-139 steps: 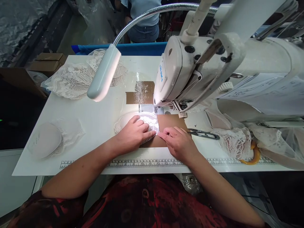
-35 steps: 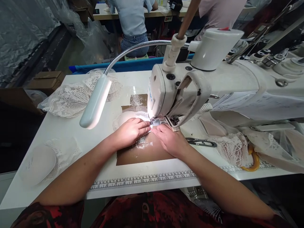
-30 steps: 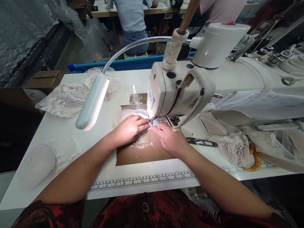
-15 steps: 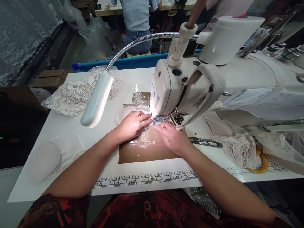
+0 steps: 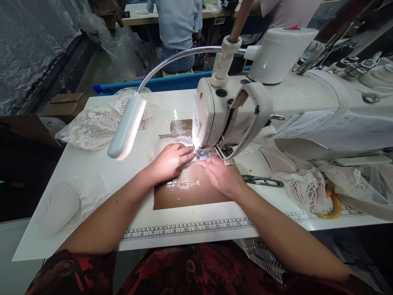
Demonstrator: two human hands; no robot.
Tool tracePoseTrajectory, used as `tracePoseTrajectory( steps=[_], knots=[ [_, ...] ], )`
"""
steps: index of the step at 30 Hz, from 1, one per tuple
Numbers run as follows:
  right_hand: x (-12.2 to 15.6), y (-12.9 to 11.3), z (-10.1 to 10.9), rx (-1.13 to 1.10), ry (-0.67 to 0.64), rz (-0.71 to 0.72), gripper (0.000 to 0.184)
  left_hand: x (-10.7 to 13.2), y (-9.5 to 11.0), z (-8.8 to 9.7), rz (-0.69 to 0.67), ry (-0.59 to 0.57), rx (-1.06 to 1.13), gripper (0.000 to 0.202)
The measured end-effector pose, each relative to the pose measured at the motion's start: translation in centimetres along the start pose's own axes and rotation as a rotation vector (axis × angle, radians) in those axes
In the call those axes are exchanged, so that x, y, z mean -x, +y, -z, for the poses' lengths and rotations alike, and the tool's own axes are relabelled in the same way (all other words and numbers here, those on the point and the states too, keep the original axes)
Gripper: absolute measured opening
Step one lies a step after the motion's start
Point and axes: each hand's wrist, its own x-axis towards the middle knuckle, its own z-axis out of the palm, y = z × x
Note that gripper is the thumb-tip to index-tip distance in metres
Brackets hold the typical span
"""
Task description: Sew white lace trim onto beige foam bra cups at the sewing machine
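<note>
My left hand [image 5: 170,162] lies flat on a white lace-edged cup piece [image 5: 162,144], fingers pressed together and pointing at the needle. My right hand [image 5: 219,174] rests on the brown taped patch [image 5: 190,194], its fingertips pinching the lace edge just in front of the presser foot [image 5: 202,155]. The white sewing machine head [image 5: 221,116] stands right above both hands. The lamp [image 5: 127,123] lights the spot between them.
A heap of lace pieces [image 5: 92,125] lies at the back left, a padded cup [image 5: 58,205] at the front left. Thread snips [image 5: 264,180] and more lace [image 5: 307,188] lie right of my hands. A printed ruler [image 5: 187,227] runs along the table's front edge. Other people sit behind.
Both hands have crept forward toward the needle with the lace piece since the earliest frame; over the last second they have barely shifted and only the view has moved slightly.
</note>
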Motion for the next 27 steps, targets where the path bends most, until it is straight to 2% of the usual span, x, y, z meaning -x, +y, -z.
tracePoseTrajectory(
  steps=[4,8,11,15,20,27],
  knots=[
    [0.0,0.0,0.1,-0.022,-0.008,-0.026,0.040,0.3,1.1,1.3,0.086,-0.050,-0.045,0.037],
    [-0.1,-0.3,0.8,0.014,-0.042,-0.078,0.034,0.8,2.8,2.9,0.222,-0.167,-0.017,0.029],
    [-0.2,-0.4,1.2,0.043,-0.066,-0.071,0.032,0.9,3.5,3.2,0.238,-0.197,0.019,0.028],
    [-0.1,-0.3,1.2,0.064,-0.050,-0.066,0.032,0.8,3.7,2.7,0.211,-0.123,0.065,0.027],
    [0.2,-0.2,0.8,0.054,-0.010,-0.057,0.034,0.6,3.8,1.9,0.085,0.017,0.111,0.027],
    [0.0,-0.8,1.0,0.051,-0.139,0.005,0.034,0.7,3.8,1.0,0.038,0.059,0.105,0.031]
  ],
)
